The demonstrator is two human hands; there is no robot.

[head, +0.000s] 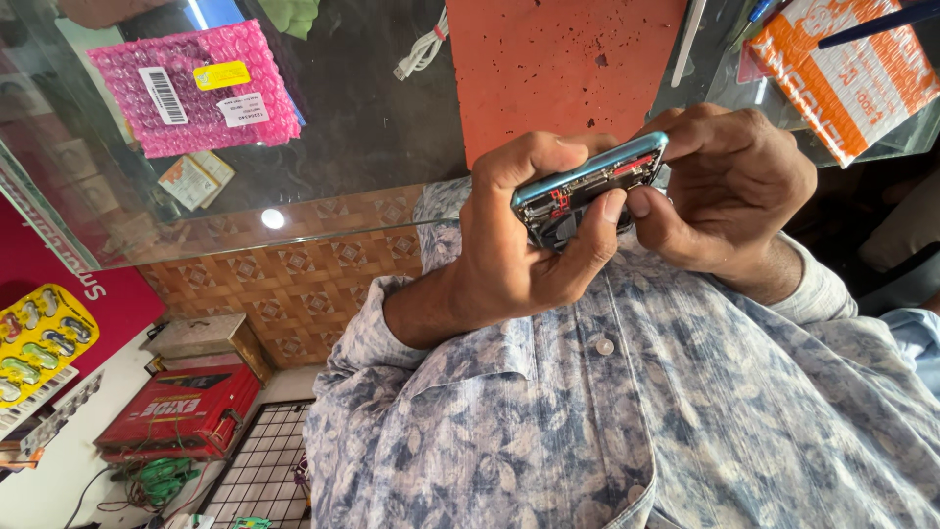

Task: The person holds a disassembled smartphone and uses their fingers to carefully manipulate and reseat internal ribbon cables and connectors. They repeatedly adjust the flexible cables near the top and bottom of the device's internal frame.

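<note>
Opened phone held in both hands.
I see my left hand (pixel 519 250) and right hand (pixel 729 191) each clasping the blue-framed phone (pixel 587 191) above the glass bench (pixel 372 118).

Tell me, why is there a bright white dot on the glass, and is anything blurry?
Head view: the dot is a lamp's glare on the glass counter; the phone and both hands, left and right, are sharp; edges bend from the wide lens; the red box is slightly soft.
</note>
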